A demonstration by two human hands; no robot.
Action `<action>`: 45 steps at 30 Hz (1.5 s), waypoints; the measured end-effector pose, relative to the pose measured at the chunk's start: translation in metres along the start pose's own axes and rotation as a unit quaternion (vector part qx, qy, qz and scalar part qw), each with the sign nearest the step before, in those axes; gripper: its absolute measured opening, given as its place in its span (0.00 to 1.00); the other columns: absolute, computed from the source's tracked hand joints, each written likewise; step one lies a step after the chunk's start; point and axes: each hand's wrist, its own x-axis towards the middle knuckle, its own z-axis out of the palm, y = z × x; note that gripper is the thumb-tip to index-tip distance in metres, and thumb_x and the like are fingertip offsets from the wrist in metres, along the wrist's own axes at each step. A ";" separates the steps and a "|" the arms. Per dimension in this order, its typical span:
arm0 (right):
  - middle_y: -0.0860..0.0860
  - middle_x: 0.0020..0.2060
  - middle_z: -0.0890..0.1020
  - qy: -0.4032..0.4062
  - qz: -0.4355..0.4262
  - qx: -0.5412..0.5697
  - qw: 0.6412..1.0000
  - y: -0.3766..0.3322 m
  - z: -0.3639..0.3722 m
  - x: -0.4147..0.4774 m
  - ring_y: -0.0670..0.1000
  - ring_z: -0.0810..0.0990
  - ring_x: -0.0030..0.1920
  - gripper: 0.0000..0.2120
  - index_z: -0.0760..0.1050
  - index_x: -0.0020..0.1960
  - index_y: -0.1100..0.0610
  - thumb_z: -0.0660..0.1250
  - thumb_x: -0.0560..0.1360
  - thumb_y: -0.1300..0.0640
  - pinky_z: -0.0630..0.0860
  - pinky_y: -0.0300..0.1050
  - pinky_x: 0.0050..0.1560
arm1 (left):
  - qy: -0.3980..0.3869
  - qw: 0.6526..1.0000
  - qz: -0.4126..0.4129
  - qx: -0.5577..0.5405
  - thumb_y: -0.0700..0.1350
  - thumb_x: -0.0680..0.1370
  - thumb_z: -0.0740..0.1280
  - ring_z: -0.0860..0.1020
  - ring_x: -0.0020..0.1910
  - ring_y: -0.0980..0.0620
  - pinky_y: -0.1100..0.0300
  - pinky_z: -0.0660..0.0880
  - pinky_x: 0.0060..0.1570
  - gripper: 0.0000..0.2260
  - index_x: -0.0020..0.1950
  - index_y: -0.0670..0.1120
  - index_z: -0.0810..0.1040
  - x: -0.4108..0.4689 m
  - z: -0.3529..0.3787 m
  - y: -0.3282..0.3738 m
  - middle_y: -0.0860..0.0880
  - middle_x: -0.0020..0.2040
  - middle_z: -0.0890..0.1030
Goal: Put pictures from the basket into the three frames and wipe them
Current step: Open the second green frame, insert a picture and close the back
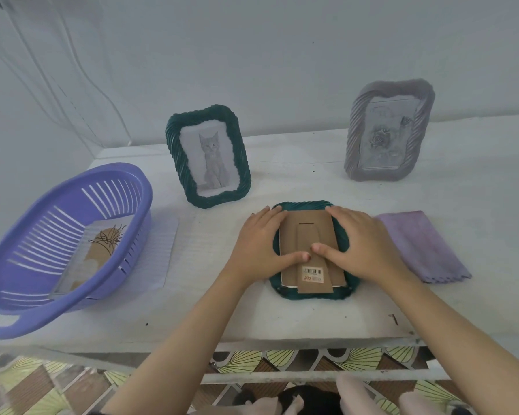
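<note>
While a green frame (312,250) is lying face down on the white table (282,322), its brown back board (307,235) is being pressed flat by the left hand (261,244) and the right hand (357,244) (fingers spread, nothing gripped). One picture (99,250) is lying in the purple basket (63,250). A cat frame (209,155) and a grey frame (388,130) are standing behind. A purple cloth (420,247) is lying just beside the right hand.
</note>
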 end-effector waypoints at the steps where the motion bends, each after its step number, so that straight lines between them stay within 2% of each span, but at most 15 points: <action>1: 0.49 0.69 0.70 0.004 -0.001 -0.008 1.000 0.001 0.003 -0.001 0.51 0.68 0.68 0.42 0.63 0.71 0.51 0.57 0.64 0.27 0.63 0.47 0.66 | 0.003 1.000 0.003 0.009 0.74 0.62 0.57 0.54 0.74 0.52 0.59 0.46 0.71 0.45 0.73 0.50 0.61 0.000 0.003 -0.001 0.52 0.75 0.59; 9: 0.49 0.72 0.65 0.012 0.005 -0.017 1.000 0.005 0.010 -0.002 0.49 0.64 0.70 0.44 0.62 0.72 0.52 0.53 0.64 0.26 0.61 0.48 0.70 | 0.063 0.994 0.012 0.083 0.76 0.62 0.54 0.55 0.73 0.50 0.55 0.46 0.72 0.46 0.72 0.50 0.63 -0.002 0.008 -0.005 0.53 0.74 0.61; 14: 0.47 0.74 0.60 -0.008 0.006 -0.036 0.999 0.006 0.012 -0.002 0.49 0.61 0.72 0.44 0.58 0.74 0.51 0.49 0.65 0.26 0.59 0.49 0.71 | 0.073 0.990 -0.001 0.117 0.76 0.63 0.51 0.54 0.73 0.50 0.54 0.44 0.72 0.45 0.73 0.51 0.61 -0.004 0.010 -0.005 0.53 0.75 0.59; 18: 0.47 0.74 0.59 -0.015 0.007 -0.043 0.999 0.005 0.011 -0.002 0.49 0.60 0.72 0.44 0.57 0.74 0.50 0.48 0.66 0.26 0.59 0.48 0.70 | 0.061 0.990 -0.012 0.123 0.76 0.63 0.50 0.55 0.72 0.50 0.51 0.48 0.72 0.45 0.74 0.52 0.59 -0.004 0.011 -0.005 0.54 0.75 0.58; 24: 0.47 0.73 0.59 -0.024 0.008 -0.078 0.997 0.002 0.010 0.000 0.51 0.61 0.70 0.43 0.53 0.75 0.48 0.45 0.65 0.26 0.59 0.47 0.67 | 0.062 0.987 -0.008 0.146 0.76 0.63 0.49 0.57 0.68 0.50 0.59 0.48 0.64 0.44 0.74 0.54 0.57 -0.003 0.011 -0.004 0.54 0.73 0.58; 32: 0.53 0.71 0.57 -0.049 0.046 -0.086 0.994 0.002 0.011 0.002 0.54 0.58 0.70 0.45 0.47 0.75 0.44 0.44 0.62 0.25 0.58 0.49 0.67 | 0.045 0.988 -0.017 0.145 0.76 0.61 0.48 0.57 0.64 0.51 0.61 0.48 0.59 0.47 0.75 0.54 0.51 0.001 0.013 -0.001 0.52 0.67 0.60; 34: 0.53 0.72 0.56 -0.054 0.049 -0.076 0.994 -0.001 0.009 0.002 0.54 0.57 0.71 0.46 0.47 0.75 0.44 0.45 0.62 0.25 0.58 0.49 0.67 | 0.050 0.990 -0.012 0.129 0.76 0.61 0.49 0.56 0.64 0.52 0.61 0.48 0.60 0.47 0.75 0.53 0.52 0.000 0.014 0.000 0.52 0.67 0.60; 36: 0.53 0.73 0.54 -0.054 0.058 -0.053 0.995 -0.004 0.007 0.001 0.55 0.57 0.71 0.45 0.49 0.75 0.46 0.51 0.64 0.25 0.57 0.50 0.68 | 0.061 0.992 -0.018 0.108 0.75 0.62 0.51 0.55 0.66 0.51 0.60 0.47 0.62 0.47 0.75 0.50 0.54 -0.003 0.014 0.001 0.51 0.69 0.60; 39: 0.52 0.75 0.49 -0.040 0.092 -0.006 0.995 -0.009 0.004 -0.005 0.56 0.54 0.73 0.43 0.52 0.75 0.49 0.60 0.67 0.30 0.57 0.50 0.70 | 0.069 0.993 -0.060 0.081 0.75 0.61 0.52 0.48 0.70 0.52 0.57 0.42 0.67 0.47 0.74 0.50 0.53 -0.011 0.014 0.005 0.48 0.74 0.51; 41: 0.52 0.76 0.48 -0.035 0.114 0.009 0.993 -0.014 0.004 -0.012 0.55 0.50 0.74 0.41 0.54 0.75 0.50 0.62 0.69 0.33 0.55 0.49 0.71 | 0.058 0.992 -0.081 0.071 0.75 0.61 0.51 0.44 0.71 0.51 0.54 0.42 0.69 0.47 0.74 0.52 0.52 -0.015 0.014 0.007 0.47 0.76 0.45; 45: 0.53 0.76 0.49 -0.005 0.137 0.064 0.989 -0.021 0.008 -0.018 0.54 0.48 0.75 0.36 0.61 0.73 0.51 0.66 0.70 0.38 0.50 0.48 0.72 | 0.023 0.993 -0.109 0.028 0.74 0.62 0.54 0.40 0.72 0.50 0.51 0.40 0.70 0.45 0.75 0.53 0.54 -0.018 0.016 0.012 0.47 0.76 0.40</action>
